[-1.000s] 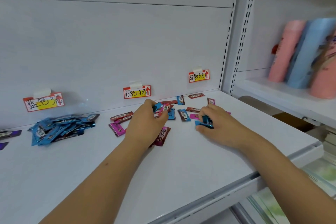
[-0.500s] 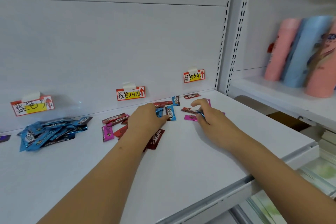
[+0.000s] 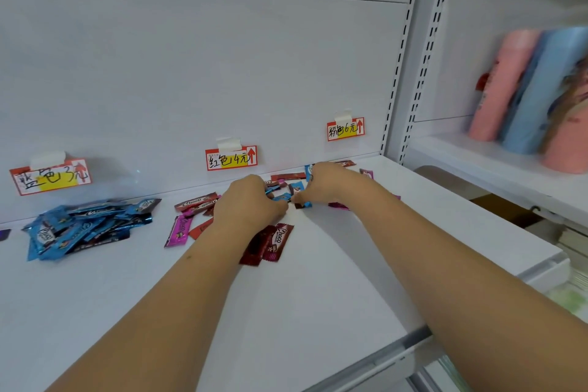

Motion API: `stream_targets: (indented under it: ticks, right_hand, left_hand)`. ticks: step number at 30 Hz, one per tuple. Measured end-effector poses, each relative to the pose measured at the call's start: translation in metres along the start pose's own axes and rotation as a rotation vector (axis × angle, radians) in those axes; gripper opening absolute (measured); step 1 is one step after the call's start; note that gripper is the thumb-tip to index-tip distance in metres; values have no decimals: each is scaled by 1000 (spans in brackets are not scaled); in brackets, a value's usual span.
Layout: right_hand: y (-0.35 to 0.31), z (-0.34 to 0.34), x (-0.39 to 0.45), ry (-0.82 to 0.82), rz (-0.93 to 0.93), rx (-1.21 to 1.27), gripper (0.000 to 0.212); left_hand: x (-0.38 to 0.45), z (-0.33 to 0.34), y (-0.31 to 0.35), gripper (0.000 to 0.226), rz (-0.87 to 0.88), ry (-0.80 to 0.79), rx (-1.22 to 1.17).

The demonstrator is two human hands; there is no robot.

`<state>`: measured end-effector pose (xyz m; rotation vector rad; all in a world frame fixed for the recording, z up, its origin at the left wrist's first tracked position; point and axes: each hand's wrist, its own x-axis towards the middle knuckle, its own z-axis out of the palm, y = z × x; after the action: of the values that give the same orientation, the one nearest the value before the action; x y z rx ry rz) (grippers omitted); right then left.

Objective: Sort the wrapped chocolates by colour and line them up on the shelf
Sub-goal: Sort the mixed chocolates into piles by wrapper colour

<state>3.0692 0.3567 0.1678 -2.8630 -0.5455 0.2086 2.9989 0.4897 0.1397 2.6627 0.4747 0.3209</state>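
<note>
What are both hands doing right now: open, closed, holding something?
Left hand: fingers curled, pinching blue chocolates.
Right hand: fingers curled, pinching a blue chocolate.

Two bare forearms reach over a white metal shelf (image 3: 334, 312) toward its back panel. The left hand (image 3: 251, 205) and right hand (image 3: 324, 183) meet, fingers curled, over a scatter of small blue, red and pink foil-wrapped chocolates (image 3: 288, 180); blue wrappers show between the fingertips. A heap of blue foil-wrapped chocolates (image 3: 86, 227) lies far left under a red-and-yellow handwritten price tag (image 3: 51, 177). Two similar tags (image 3: 231, 158) hang further right. Blurred pink and blue packages (image 3: 534, 95) stand on the neighbouring shelf.
</note>
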Motion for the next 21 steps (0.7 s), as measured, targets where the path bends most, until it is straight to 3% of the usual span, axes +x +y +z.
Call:
stream_targets:
  ticks: [3,8,10,12,16,19,21]
  right_hand:
    - [4,-7,5,-45,4,73,38]
    - [13,-17,28,71,142,710,13]
    - [14,-13,42,174,213,884,22]
    - [16,0,50,294,224,767,37]
    - [13,20,42,531,128,226,43]
    - [12,22,40,456,128,-21,49]
    - [17,23,43,385,131,16,39]
  left_hand:
    - [0,-2,-2,31,44,-6,4]
    - [-4,-6,1,27,199,-41,-37]
    - [-4,-6,3,22,254,-21,-51]
    - [-4,-6,2,16,289,6,-135]
    - [-3,-7,0,12,288,108,-362]
    - [-2,-8,-1,11,248,151,-435]
    - [-1,-9,-4,13,212,194,-430]
